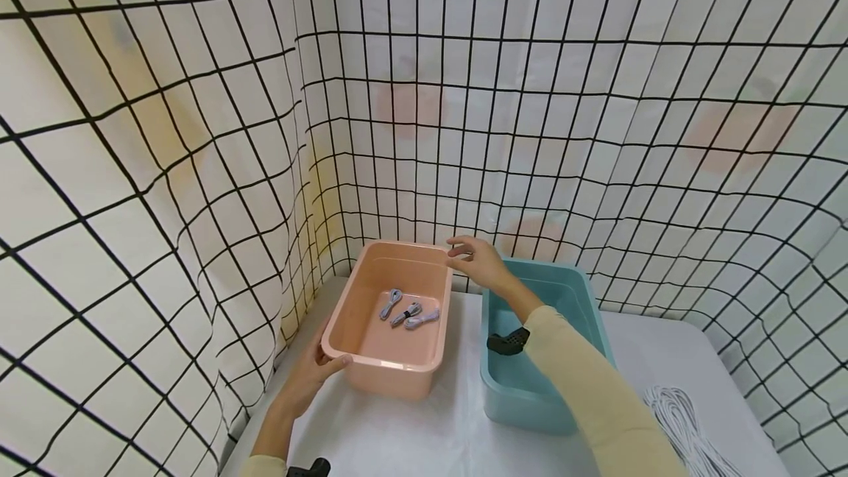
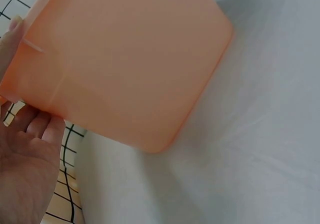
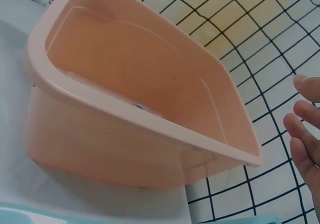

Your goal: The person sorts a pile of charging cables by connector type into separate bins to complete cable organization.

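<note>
White cloth covers the worktop (image 1: 411, 433), and a curtain with a black grid pattern (image 1: 199, 131) hangs around it on the far and left sides.

My left hand (image 1: 311, 377) grips the pink tub (image 1: 391, 308) at its near left corner: thumb over the rim, fingers under the wall, as the left wrist view confirms. The pink tub appears lifted at that corner, tilted slightly above the cloth.

My right hand (image 1: 478, 260) is open, fingers relaxed and slightly spread, just beside the far right corner of the pink tub. Whether the fingertips touch the rim I cannot tell; the right wrist view shows a gap.

Inside the pink tub lie three small coiled cables (image 1: 407, 311), near its middle.

A teal tub (image 1: 530, 381) stands just right of the pink tub, nearly touching it. A loose white cord (image 1: 682, 425) lies on the cloth well right of the pink tub, beyond the teal tub.

My right forearm, in a pale yellow sleeve (image 1: 589, 381), crosses over the teal tub and hides part of its inside. My left forearm reaches up from the near edge.
</note>
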A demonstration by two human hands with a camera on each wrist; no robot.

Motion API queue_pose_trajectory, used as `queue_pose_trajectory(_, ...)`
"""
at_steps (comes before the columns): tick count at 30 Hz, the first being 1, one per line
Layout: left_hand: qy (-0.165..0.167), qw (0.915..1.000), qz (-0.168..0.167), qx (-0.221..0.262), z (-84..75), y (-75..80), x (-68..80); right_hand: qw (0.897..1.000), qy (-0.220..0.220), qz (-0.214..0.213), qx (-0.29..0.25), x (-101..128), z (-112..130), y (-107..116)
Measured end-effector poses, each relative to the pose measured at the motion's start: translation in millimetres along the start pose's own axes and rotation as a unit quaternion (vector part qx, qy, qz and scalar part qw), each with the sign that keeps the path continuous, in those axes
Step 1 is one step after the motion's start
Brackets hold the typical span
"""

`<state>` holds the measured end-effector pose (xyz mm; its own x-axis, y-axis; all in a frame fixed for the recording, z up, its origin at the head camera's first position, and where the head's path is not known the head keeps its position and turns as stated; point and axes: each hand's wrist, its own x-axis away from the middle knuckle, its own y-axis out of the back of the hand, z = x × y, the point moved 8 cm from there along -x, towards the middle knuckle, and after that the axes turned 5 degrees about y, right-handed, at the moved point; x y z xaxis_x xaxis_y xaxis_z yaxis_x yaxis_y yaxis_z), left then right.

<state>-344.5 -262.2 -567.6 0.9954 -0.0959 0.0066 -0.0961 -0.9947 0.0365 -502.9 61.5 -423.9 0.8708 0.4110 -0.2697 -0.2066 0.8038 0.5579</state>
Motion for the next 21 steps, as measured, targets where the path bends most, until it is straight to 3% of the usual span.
queue_pose_trajectory(9,0.015,0.9999,0.001,-0.007,2.6,2.5,0.4,1.0,-0.017,-0.001,0.001,10.3,-3.9,4.0)
queue_pose_trajectory(21,0.014,0.9999,0.004,0.006,-1.7,-1.6,1.8,1.0,0.014,0.003,0.0,20.3,0.5,12.2)
